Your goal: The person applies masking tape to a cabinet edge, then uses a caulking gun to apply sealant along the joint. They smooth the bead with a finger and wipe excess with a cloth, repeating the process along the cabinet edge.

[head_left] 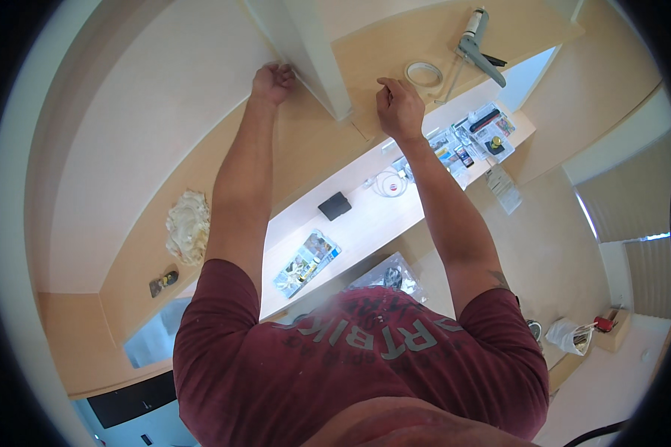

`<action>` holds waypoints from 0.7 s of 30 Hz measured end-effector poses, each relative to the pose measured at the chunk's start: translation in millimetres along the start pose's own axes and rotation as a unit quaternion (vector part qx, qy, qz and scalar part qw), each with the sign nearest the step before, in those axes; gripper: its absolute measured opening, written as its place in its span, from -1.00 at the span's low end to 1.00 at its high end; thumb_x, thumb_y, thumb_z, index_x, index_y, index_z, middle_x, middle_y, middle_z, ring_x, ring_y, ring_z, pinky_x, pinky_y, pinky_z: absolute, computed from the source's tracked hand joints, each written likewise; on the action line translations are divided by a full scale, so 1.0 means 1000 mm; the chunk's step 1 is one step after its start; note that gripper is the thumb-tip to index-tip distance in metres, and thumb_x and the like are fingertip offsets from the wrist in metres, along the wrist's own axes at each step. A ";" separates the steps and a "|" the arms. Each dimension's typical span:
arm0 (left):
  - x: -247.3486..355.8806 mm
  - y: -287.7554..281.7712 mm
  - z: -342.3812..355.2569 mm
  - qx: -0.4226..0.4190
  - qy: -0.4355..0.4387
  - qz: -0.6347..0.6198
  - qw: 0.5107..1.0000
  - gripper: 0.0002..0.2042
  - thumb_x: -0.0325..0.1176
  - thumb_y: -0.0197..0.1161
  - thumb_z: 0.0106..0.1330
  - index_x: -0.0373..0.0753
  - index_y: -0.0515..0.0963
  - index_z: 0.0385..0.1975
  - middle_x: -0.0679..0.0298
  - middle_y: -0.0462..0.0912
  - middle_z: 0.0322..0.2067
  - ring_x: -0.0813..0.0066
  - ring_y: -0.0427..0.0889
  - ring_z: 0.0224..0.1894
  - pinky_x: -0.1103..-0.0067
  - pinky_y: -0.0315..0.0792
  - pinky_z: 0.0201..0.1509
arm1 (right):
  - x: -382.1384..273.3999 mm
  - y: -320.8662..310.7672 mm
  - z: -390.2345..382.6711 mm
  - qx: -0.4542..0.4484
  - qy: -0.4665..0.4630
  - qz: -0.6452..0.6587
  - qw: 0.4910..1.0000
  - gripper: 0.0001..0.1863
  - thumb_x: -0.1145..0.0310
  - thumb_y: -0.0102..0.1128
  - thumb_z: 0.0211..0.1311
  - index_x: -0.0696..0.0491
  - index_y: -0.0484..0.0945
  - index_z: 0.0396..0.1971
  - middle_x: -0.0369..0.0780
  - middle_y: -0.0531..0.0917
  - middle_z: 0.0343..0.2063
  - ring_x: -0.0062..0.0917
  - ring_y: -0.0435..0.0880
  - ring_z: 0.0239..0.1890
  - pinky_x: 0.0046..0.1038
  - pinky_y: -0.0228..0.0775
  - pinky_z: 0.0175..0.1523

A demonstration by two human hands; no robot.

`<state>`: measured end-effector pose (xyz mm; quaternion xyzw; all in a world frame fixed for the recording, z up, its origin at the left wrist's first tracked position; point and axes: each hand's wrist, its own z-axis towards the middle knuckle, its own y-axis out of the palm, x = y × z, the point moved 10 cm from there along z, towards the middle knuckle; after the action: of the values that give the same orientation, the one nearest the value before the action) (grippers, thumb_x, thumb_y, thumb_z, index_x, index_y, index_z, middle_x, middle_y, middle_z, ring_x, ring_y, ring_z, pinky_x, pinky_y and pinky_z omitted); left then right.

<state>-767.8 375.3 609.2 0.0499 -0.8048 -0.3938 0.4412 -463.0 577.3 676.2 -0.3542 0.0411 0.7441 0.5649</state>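
My left hand [274, 83] is at the seam where the white wall [179, 52] meets a white upright panel [306, 56], just above a wooden shelf [313, 141]. Its fingers are curled in; anything between them is too small to make out. On the other side of the panel, my right hand [400, 109] hovers over or rests on the shelf with bent fingers drawn together and the index finger reaching forward. Whatever it may hold is hidden. Close to it lie a roll of masking tape [423, 74] and a grey caulking gun [471, 46] with a white cartridge.
A crumpled cream cloth [188, 227] and a small scraper-like tool [164, 281] lie on the shelf at left. Below, a white counter [358, 216] carries a black case [335, 206], newspaper [308, 262], a coiled white cable [390, 182] and several small items. A white bag [570, 335] stands lower right.
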 end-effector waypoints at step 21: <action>0.015 0.036 0.010 0.025 0.051 -0.133 0.989 -0.75 -0.49 -0.22 0.46 -0.15 0.26 -0.53 0.41 0.15 -0.61 0.55 0.10 -0.65 0.61 0.01 -0.61 | 0.007 -0.005 0.001 0.019 -0.001 -0.009 1.000 -0.84 0.43 0.26 0.26 0.02 0.76 -0.21 -0.15 0.71 -0.40 -0.20 0.70 -0.27 -0.19 0.56 -0.15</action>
<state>-774.5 399.0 640.3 0.1877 -0.7771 -0.4255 0.4240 -459.7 585.5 675.1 -0.3433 0.0520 0.7386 0.5779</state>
